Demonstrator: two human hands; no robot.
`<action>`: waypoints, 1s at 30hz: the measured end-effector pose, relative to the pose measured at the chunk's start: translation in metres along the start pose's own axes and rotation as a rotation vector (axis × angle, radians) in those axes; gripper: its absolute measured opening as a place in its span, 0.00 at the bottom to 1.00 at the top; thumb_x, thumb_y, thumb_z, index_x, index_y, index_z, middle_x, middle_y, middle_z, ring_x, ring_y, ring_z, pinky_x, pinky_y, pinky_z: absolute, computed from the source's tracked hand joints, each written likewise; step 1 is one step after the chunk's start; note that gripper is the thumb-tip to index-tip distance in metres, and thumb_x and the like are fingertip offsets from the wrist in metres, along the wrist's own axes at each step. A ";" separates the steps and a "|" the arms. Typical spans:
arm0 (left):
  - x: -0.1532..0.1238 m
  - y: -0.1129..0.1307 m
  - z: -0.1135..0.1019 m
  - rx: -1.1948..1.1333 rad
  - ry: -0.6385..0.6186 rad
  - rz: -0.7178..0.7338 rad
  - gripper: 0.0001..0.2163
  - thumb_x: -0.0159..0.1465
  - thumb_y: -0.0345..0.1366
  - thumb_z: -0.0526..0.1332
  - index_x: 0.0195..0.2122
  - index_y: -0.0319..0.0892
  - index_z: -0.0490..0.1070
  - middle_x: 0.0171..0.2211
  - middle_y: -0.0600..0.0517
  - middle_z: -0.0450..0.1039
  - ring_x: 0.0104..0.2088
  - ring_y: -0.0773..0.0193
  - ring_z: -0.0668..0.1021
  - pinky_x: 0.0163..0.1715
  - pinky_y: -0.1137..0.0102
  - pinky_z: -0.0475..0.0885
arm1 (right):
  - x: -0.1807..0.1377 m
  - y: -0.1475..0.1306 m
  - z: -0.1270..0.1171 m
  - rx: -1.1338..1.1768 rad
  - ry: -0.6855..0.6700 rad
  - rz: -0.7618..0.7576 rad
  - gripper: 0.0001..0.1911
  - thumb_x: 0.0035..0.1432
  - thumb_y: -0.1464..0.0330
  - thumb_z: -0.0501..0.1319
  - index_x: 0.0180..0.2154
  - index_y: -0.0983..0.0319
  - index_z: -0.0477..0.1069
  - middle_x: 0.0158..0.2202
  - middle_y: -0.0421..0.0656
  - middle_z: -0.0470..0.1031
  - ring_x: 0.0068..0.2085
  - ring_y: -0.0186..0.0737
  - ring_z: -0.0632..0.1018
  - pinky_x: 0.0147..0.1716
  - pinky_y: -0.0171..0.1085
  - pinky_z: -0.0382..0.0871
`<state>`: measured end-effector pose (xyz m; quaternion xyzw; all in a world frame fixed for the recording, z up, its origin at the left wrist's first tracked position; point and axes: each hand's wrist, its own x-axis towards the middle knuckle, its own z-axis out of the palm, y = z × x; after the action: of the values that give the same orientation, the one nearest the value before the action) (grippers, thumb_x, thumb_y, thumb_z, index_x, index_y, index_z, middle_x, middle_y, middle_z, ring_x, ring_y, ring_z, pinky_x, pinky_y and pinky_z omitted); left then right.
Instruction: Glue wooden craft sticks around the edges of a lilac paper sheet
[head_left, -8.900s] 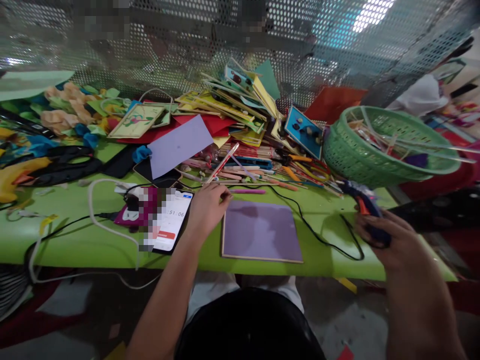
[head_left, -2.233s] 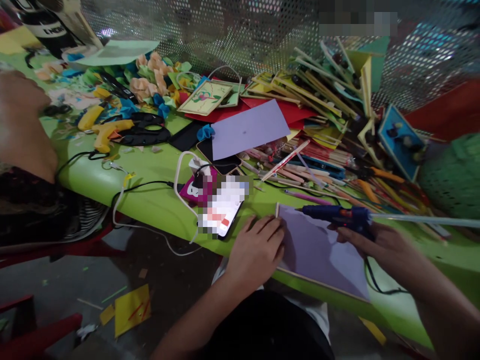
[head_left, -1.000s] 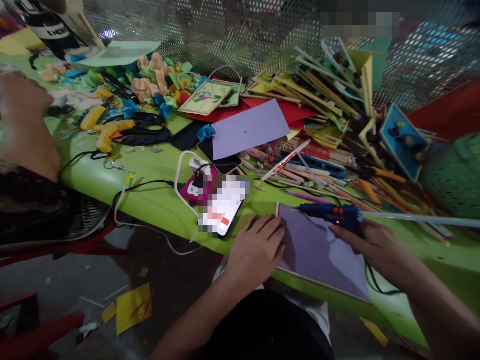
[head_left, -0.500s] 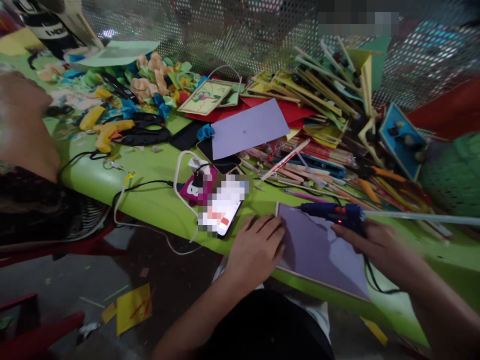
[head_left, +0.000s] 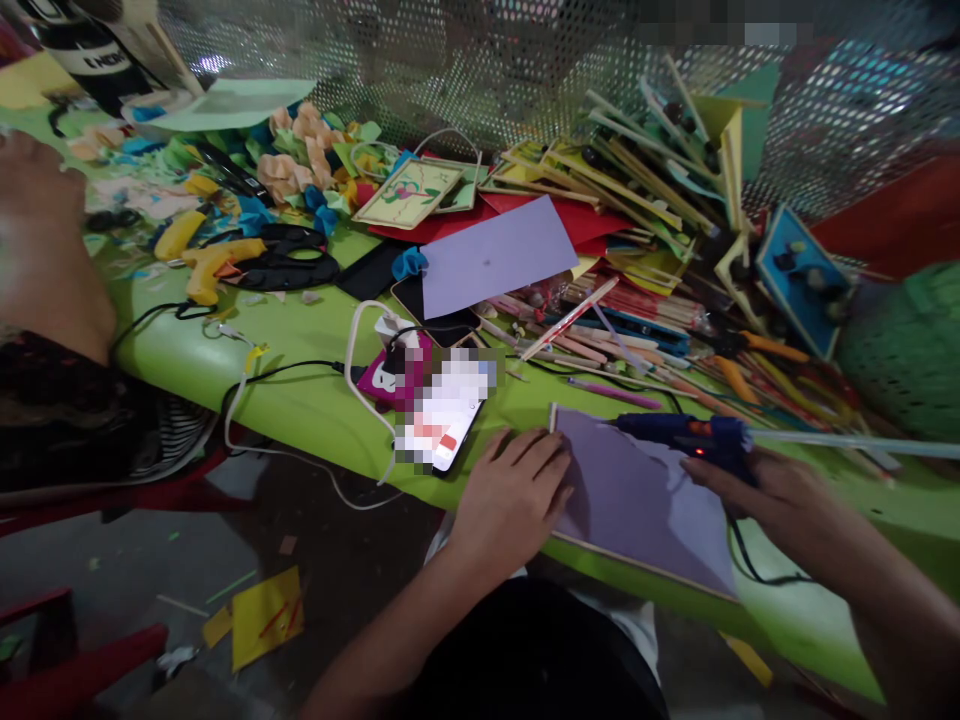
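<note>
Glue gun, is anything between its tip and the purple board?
Nothing visible. The right hand holds the blue glue gun, nozzle over the top edge of the purple board; the left hand presses its left edge, aside.

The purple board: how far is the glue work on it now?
Done: the purple board lies flat on the green table, and the blue glue gun shows a red light. In hand: the left hand presses the board's left edge; the right hand holds the gun over its top edge. Left: its purple face looks bare.
</note>
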<state>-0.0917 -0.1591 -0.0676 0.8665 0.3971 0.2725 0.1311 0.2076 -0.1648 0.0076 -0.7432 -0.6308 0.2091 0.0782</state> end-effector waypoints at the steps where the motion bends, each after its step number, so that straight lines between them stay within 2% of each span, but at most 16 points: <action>1: 0.000 0.000 0.000 -0.001 0.001 0.001 0.13 0.75 0.38 0.59 0.58 0.42 0.74 0.62 0.49 0.77 0.63 0.57 0.76 0.65 0.53 0.69 | 0.000 0.000 0.000 0.000 0.000 0.000 0.32 0.51 0.34 0.56 0.19 0.53 0.68 0.18 0.43 0.72 0.22 0.49 0.75 0.24 0.45 0.67; 9: 0.000 0.000 0.000 -0.012 0.021 0.010 0.12 0.75 0.38 0.60 0.56 0.42 0.75 0.62 0.50 0.77 0.62 0.56 0.77 0.65 0.53 0.69 | 0.004 -0.017 0.002 -0.038 0.009 0.028 0.32 0.51 0.33 0.54 0.19 0.52 0.66 0.15 0.41 0.70 0.20 0.48 0.74 0.25 0.45 0.67; 14: 0.000 0.000 0.000 -0.013 0.030 0.013 0.13 0.74 0.38 0.61 0.57 0.42 0.75 0.61 0.50 0.77 0.61 0.56 0.77 0.65 0.53 0.69 | 0.000 -0.010 -0.002 -0.037 0.020 0.047 0.34 0.47 0.30 0.52 0.17 0.52 0.65 0.17 0.44 0.71 0.22 0.51 0.75 0.26 0.47 0.67; 17: 0.000 0.000 0.001 -0.007 0.041 0.014 0.13 0.74 0.38 0.61 0.57 0.43 0.75 0.61 0.50 0.78 0.61 0.57 0.77 0.65 0.54 0.69 | -0.002 -0.004 -0.003 -0.034 0.009 0.023 0.34 0.47 0.30 0.52 0.17 0.52 0.66 0.17 0.44 0.70 0.23 0.51 0.74 0.27 0.47 0.67; 20: 0.000 0.000 0.001 -0.006 0.038 0.012 0.13 0.74 0.38 0.61 0.58 0.43 0.74 0.61 0.50 0.77 0.62 0.57 0.77 0.65 0.54 0.69 | -0.003 -0.002 -0.002 -0.038 0.032 0.024 0.32 0.48 0.32 0.52 0.16 0.51 0.63 0.16 0.43 0.67 0.21 0.49 0.72 0.26 0.46 0.65; 30: 0.001 0.000 -0.001 0.004 0.042 0.015 0.12 0.74 0.37 0.61 0.56 0.43 0.75 0.61 0.50 0.78 0.61 0.57 0.78 0.64 0.54 0.69 | 0.002 -0.013 0.004 -0.030 0.052 -0.006 0.32 0.51 0.32 0.53 0.19 0.52 0.65 0.16 0.42 0.70 0.21 0.48 0.73 0.24 0.45 0.66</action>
<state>-0.0923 -0.1583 -0.0665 0.8637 0.3940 0.2910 0.1189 0.1946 -0.1610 0.0084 -0.7475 -0.6339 0.1798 0.0840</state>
